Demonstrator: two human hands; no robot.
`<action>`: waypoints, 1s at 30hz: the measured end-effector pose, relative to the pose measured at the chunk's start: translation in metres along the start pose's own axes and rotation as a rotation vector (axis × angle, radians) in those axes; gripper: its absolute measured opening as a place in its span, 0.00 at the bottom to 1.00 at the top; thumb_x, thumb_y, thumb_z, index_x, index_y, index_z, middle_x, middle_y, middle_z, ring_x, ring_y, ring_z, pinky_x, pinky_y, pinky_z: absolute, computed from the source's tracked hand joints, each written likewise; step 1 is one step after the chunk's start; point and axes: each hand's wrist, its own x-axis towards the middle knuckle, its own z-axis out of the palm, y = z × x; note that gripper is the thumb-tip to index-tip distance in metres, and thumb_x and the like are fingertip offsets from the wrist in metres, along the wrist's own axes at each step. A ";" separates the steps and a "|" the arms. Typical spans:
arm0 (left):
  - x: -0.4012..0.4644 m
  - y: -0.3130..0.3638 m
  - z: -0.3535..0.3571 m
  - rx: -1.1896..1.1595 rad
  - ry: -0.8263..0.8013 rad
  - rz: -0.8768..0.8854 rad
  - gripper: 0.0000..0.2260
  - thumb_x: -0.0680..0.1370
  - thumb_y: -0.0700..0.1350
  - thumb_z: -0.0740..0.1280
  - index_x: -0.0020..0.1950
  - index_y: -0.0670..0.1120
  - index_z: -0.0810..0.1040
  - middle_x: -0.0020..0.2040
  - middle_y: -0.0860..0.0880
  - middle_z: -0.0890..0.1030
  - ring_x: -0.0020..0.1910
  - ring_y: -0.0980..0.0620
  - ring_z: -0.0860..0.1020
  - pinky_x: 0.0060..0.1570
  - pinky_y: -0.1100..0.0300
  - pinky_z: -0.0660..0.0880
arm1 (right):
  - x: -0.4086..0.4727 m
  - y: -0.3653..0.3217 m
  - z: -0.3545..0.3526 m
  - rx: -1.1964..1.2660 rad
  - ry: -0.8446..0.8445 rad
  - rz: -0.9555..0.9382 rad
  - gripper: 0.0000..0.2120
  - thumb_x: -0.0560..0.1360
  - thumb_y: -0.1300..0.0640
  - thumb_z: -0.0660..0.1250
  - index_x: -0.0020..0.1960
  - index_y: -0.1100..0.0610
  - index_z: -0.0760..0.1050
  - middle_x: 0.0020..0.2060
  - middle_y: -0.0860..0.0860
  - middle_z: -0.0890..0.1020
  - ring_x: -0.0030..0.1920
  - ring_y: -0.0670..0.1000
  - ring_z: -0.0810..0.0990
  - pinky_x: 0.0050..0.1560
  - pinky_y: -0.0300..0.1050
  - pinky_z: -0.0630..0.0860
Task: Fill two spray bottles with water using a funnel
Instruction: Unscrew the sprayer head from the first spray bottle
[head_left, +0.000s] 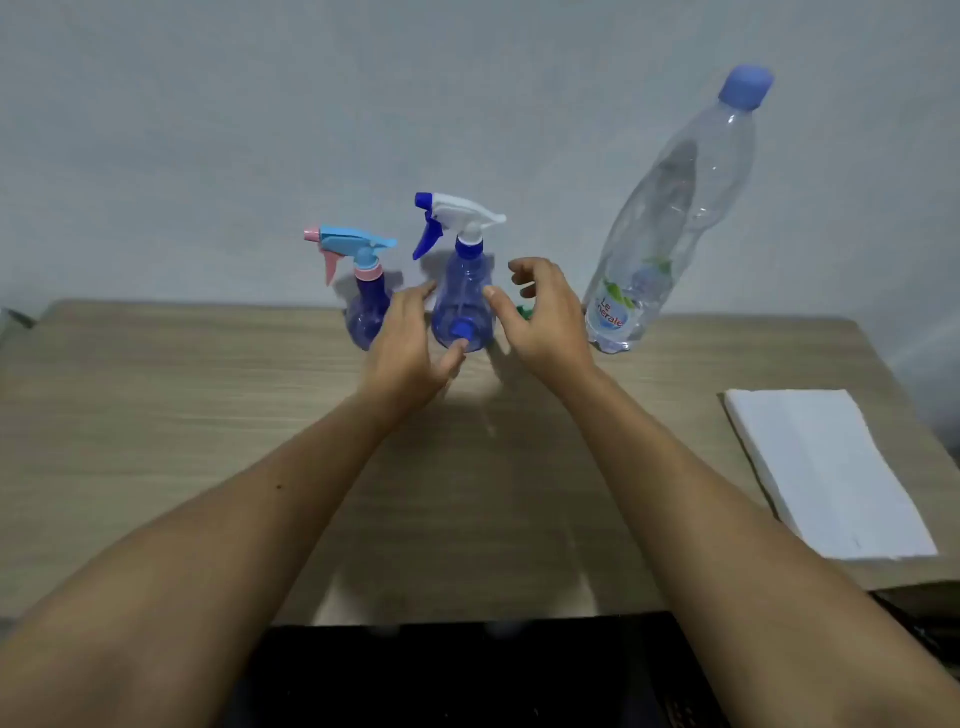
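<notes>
Spray bottle (462, 306) flanked by left hand (410, 348) and right hand (545, 317), fingers released (sprayer top still on); next, grasp and unscrew.

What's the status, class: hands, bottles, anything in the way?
Both hands open: left hand, right hand flank blue-white sprayer, not gripping. Both sprayers capped. Funnel not clearly seen. Water bottle capped.

Wood-look table (156, 441) holds two spray bottles (370, 317) (462, 296), a big water bottle (670, 218) and a folded white napkin (826, 467) off right.

Two spray bottles (363, 291) – one water bottle (670, 218)
</notes>
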 end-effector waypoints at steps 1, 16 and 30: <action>0.003 -0.004 0.007 -0.016 0.029 0.036 0.35 0.78 0.50 0.78 0.79 0.40 0.66 0.71 0.41 0.75 0.66 0.47 0.78 0.61 0.58 0.76 | 0.005 0.003 0.004 0.024 0.005 0.018 0.24 0.80 0.44 0.71 0.70 0.55 0.72 0.64 0.48 0.78 0.60 0.47 0.77 0.58 0.47 0.79; 0.011 -0.028 0.051 -0.092 0.176 0.119 0.37 0.77 0.51 0.77 0.79 0.36 0.67 0.72 0.38 0.77 0.70 0.43 0.79 0.66 0.46 0.81 | 0.023 0.017 0.031 0.142 -0.072 -0.047 0.27 0.75 0.49 0.78 0.69 0.55 0.72 0.62 0.51 0.80 0.58 0.51 0.81 0.55 0.45 0.83; -0.092 0.001 0.036 -0.135 0.125 0.087 0.38 0.73 0.54 0.82 0.75 0.37 0.72 0.66 0.41 0.79 0.63 0.48 0.80 0.62 0.61 0.79 | -0.074 0.003 -0.007 0.163 -0.123 -0.056 0.22 0.74 0.53 0.79 0.64 0.54 0.75 0.56 0.48 0.79 0.51 0.44 0.79 0.49 0.37 0.80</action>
